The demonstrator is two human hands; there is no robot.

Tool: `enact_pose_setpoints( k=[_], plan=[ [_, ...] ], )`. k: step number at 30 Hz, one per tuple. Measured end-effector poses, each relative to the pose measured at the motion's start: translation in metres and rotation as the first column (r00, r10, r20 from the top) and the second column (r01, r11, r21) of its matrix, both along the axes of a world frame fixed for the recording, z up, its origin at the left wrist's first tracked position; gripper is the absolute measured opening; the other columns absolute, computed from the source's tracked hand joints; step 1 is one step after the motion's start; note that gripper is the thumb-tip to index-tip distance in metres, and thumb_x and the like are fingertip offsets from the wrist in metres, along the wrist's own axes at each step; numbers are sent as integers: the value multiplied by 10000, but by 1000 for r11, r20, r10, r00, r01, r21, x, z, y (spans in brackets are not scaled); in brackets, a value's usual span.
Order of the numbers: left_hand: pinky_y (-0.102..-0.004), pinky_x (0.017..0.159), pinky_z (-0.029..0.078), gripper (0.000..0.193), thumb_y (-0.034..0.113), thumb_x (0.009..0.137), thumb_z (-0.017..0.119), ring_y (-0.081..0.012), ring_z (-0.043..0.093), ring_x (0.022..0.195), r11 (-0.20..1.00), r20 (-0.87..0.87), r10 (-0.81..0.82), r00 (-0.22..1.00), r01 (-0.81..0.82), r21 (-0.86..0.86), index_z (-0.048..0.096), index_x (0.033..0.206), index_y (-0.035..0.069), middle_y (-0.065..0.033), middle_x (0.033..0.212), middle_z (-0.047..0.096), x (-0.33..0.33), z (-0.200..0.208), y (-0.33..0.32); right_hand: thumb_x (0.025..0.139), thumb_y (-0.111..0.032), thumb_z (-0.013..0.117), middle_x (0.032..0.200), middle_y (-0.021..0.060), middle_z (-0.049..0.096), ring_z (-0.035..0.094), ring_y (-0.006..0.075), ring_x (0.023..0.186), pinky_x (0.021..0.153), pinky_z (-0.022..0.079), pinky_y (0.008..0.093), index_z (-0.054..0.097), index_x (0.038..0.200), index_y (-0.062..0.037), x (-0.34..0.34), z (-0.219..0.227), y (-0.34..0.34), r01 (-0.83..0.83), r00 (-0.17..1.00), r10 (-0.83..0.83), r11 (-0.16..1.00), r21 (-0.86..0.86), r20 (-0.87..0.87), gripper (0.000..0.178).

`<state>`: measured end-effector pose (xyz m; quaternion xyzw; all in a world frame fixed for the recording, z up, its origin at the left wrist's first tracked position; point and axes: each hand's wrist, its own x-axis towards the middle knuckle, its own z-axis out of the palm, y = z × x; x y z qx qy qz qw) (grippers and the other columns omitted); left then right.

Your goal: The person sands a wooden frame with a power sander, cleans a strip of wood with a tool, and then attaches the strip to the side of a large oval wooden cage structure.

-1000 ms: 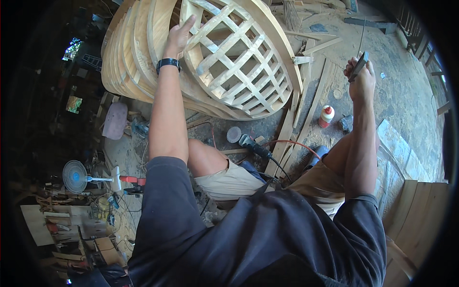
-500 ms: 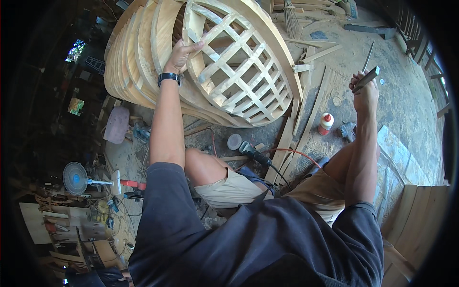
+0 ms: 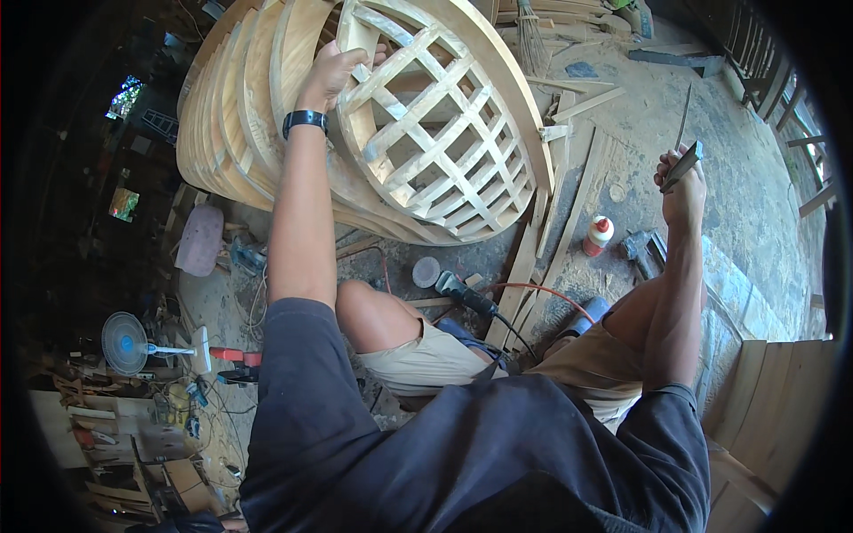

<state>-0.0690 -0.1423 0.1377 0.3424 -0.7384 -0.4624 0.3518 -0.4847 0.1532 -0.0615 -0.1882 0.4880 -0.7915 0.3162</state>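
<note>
Clothed nearest in a dark cloth T-shirt [image 3: 480, 444]. Lying between the knees: a dark green, corded power tool [image 3: 467, 291]. Gripping a grey, flat-sided bar [image 3: 685, 165] in the right hand [image 3: 683, 192], with fingers curled tight. Grasping, ahead-left, a pale wooden lattice [image 3: 426, 111] with the left hand [image 3: 329, 75], fingertips partly hidden. Standing far off: a straw-coloured broom [image 3: 533, 43].

Dark navy shirt [image 3: 498, 435], loosely creased across the front; left sleeve [image 3: 306, 364] and right sleeve [image 3: 668, 417] are both short, finished with a plain hem. Left hand [image 3: 329, 75] and right hand [image 3: 684, 195] are bare; glossy black wristband [image 3: 305, 120] sits on the left. Pale khaki shorts [image 3: 426, 360], wide-legged and wrinkled, go with blue footwear [image 3: 593, 311].
</note>
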Motion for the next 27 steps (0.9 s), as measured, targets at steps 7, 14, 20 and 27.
enact_pose_setpoints(
  k=[7,14,20,27],
  plan=[
    [-346,779,593,436,206,914,564,-212,687,896,993,24,37,999,-34,-117,535,1229,-94,-182,1054,669,-5,-3,-3,881,-82,604,874,102,583,566,147,696,588,459,297,485,1155,-1,14,16,8,66,998,-66,998,-16,16,309],
    [-340,749,600,1066,838,852,112,-216,679,890,996,-72,61,996,-66,-66,505,1263,-64,-197,1029,653,-10,-6,8,939,-83,593,1031,137,616,575,156,797,695,453,270,468,1283,-4,-18,-4,20,-40,990,70,973,-227,126,374],
    [-379,800,588,1123,864,826,80,-263,678,918,986,-53,165,985,-166,-20,472,1295,-78,-236,1084,642,-4,8,19,1000,-79,490,1368,288,448,535,209,957,898,465,310,432,1308,163,-46,-33,17,-37,918,135,965,-260,374,396],
    [-407,1074,385,1149,856,848,184,-314,510,1242,969,-393,68,917,33,247,327,1423,-129,-243,1350,514,-2,2,23,1015,-89,462,1395,300,420,529,200,943,896,458,293,362,1374,167,-46,-24,-45,43,891,-59,998,46,450,453]
  ],
)
